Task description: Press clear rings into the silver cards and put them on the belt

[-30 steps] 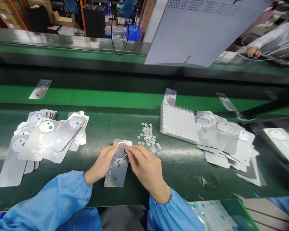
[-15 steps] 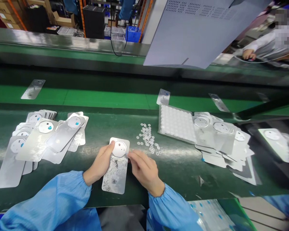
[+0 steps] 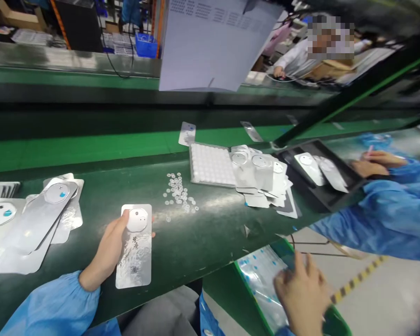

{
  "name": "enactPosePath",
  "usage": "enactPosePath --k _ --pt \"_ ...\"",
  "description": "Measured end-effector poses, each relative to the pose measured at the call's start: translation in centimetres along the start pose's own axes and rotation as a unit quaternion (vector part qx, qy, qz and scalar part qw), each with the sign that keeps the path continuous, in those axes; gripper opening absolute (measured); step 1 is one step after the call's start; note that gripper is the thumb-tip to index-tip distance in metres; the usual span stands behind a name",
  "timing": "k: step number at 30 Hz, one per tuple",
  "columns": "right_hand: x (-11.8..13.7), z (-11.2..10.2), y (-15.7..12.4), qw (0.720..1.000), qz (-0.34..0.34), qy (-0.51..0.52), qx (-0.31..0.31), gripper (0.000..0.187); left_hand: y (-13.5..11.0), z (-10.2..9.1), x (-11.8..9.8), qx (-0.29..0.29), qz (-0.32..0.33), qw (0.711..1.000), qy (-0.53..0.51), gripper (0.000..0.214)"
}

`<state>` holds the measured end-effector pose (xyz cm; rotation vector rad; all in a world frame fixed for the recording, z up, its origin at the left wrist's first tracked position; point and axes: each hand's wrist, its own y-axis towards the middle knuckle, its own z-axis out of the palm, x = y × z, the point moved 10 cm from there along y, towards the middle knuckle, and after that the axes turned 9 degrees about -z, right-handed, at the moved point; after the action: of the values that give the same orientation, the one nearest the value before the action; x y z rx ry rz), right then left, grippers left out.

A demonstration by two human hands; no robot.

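My left hand (image 3: 107, 252) grips the left edge of a long silver plate (image 3: 135, 254) that lies on the dark green bench, thumb against the white round disc (image 3: 137, 219) at its top. My right hand (image 3: 303, 294) is off the bench at the lower right, over a green bin (image 3: 336, 322) of clear film pieces with blue tabs (image 3: 259, 275). It is blurred; its fingers look apart and I see nothing in them.
Small clear discs (image 3: 178, 193) lie scattered beyond the plate. A white dotted tray (image 3: 212, 165) and a heap of plates (image 3: 262, 179) sit to the right, more plates (image 3: 38, 214) to the left. A co-worker's hands (image 3: 371, 163) work at a black tray (image 3: 322, 196).
My right hand left the disc and swung down right to the bin. The view turned right, bringing the co-worker into sight. My left hand still holds the plate.
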<state>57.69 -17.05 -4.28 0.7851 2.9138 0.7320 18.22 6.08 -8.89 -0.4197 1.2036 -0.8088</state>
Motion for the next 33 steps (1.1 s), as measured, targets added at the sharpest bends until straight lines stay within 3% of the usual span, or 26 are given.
enactPosePath --k 2,4,7,9,11,15,19,23,25,28,30,33 --pt "5.8 0.7 1.8 0.99 -0.073 0.116 -0.047 0.033 -0.1 0.0 -0.3 0.001 0.01 1.0 0.006 0.069" --pt "12.4 2.4 3.8 0.96 -0.135 0.243 -0.014 0.026 0.0 -0.1 -0.5 -0.001 0.02 1.0 0.014 0.068" --pt "21.0 3.6 5.4 0.918 -0.222 0.325 0.041 0.024 0.3 -0.5 -0.4 -0.006 0.019 1.0 0.016 0.067" --pt "25.2 3.7 5.0 0.892 -0.294 0.335 0.072 0.024 0.5 -0.8 -0.3 -0.007 0.024 1.0 0.003 0.067" --pt "27.6 3.7 4.1 0.878 -0.35 0.315 0.089 0.024 0.7 -1.0 -0.3 -0.006 0.031 0.999 -0.008 0.066" --pt "28.0 3.0 1.1 0.868 -0.393 0.284 0.109 0.028 0.8 -1.1 -0.1 0.003 0.035 0.999 -0.018 0.066" --pt "26.6 1.2 -3.9 0.823 -0.461 0.3 0.143 0.046 0.7 -0.8 -0.1 0.004 0.03 0.999 -0.043 0.074" --pt "25.2 -0.5 -6.4 0.795 -0.471 0.37 0.101 0.025 0.4 -0.4 -0.6 0.013 0.058 0.996 -0.067 0.08" --pt "25.0 -0.8 -6.5 0.776 -0.451 0.43 0.097 0.025 0.4 -0.4 -0.5 0.016 0.068 0.996 -0.058 0.089" --pt "25.1 -0.3 -5.0 0.744 -0.369 0.54 0.139 0.02 0.4 -0.7 -0.4 0.016 0.085 0.996 -0.019 0.099" --pt "24.9 1.0 -2.9 0.741 -0.252 0.595 0.185 0.023 0.1 -0.8 -0.9 0.007 0.123 0.992 0.033 0.097" --pt "25.3 3.1 0.2 0.733 -0.095 0.623 0.255 0.026 -0.8 -0.3 -2.1 -0.014 0.193 0.969 0.152 0.061"
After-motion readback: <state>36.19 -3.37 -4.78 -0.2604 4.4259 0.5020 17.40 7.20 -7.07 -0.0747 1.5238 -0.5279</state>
